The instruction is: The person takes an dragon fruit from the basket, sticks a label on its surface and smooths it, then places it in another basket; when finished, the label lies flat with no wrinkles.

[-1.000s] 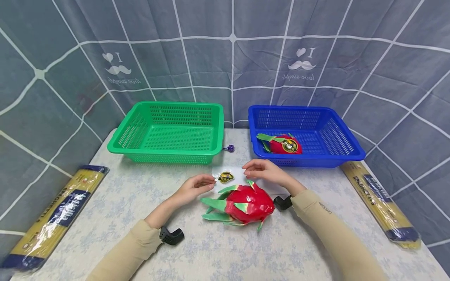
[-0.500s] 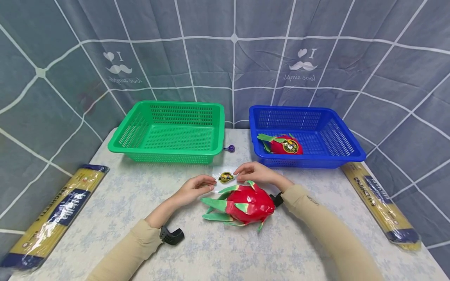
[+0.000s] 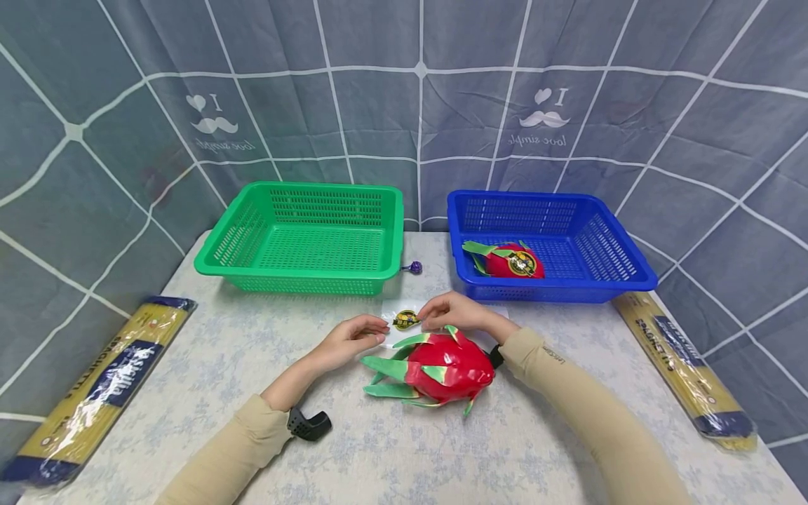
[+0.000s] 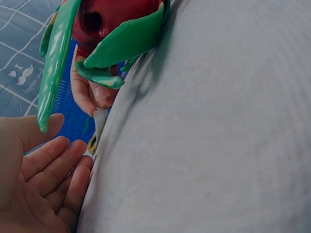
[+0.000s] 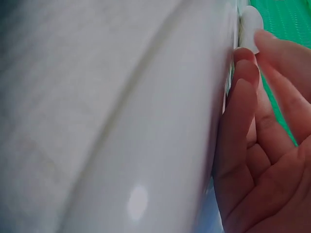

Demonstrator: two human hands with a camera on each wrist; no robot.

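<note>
In the head view, a white backing sheet [image 3: 390, 307] bearing a black-and-yellow sticker [image 3: 405, 320] lies on the table between the hands. My right hand [image 3: 453, 311] pinches the sticker's right edge between thumb and forefinger; the right wrist view shows its white underside [image 5: 250, 26] curling up. My left hand [image 3: 346, 341] rests with relaxed fingers at the sheet's left edge, palm visible in the left wrist view. Just in front of the sheet lies a red artificial dragon fruit [image 3: 451, 372] with green leaves pointing left, partly covering the sheet.
Behind the hands stand a green basket [image 3: 297, 273] and a blue basket [image 3: 568, 286]. The blue one contains another dragon fruit [image 3: 495, 265] with a similar sticker. A purple-wrapped lollipop [image 3: 414, 267] lies between them. Spaghetti packs [image 3: 116, 379] lie along both table sides.
My right hand has moved left to the sticker and taken its right edge. The left hand and the dragon fruit have stayed in place.
</note>
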